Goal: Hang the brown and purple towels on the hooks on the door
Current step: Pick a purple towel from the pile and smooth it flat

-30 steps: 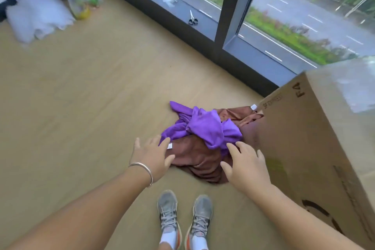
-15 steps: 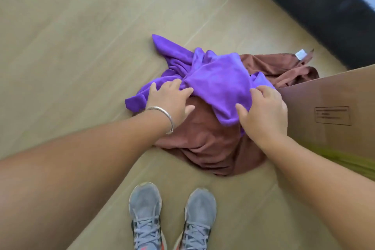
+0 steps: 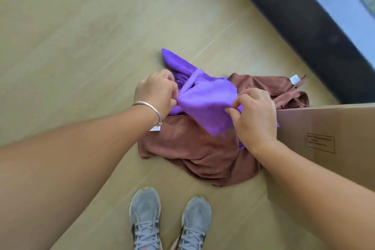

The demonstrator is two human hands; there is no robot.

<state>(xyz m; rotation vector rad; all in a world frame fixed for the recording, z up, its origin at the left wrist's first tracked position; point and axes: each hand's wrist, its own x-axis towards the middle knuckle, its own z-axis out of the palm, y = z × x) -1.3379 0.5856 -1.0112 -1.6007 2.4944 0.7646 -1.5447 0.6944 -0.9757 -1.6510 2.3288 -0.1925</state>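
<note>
A purple towel (image 3: 205, 99) lies crumpled on top of a brown towel (image 3: 194, 148) on the wooden floor, just in front of my feet. My left hand (image 3: 156, 93), with a silver bracelet on the wrist, pinches the purple towel's left side. My right hand (image 3: 255, 115) pinches its right edge between thumb and fingers. The stretch of purple cloth between the two hands is raised a little off the brown towel. The brown towel spreads out flat below and behind, with a white tag at its far right corner. No door or hooks are in view.
A large cardboard box (image 3: 328, 144) stands right of the towels, touching the brown one. A dark window base (image 3: 304, 26) runs diagonally across the upper right. My grey sneakers (image 3: 170, 221) are at the bottom. Bare wooden floor (image 3: 71, 46) stretches to the left.
Both hands went from reaching open toward the pile to resting on it, and now they pinch the purple towel and lift part of it. The camera has tilted further down.
</note>
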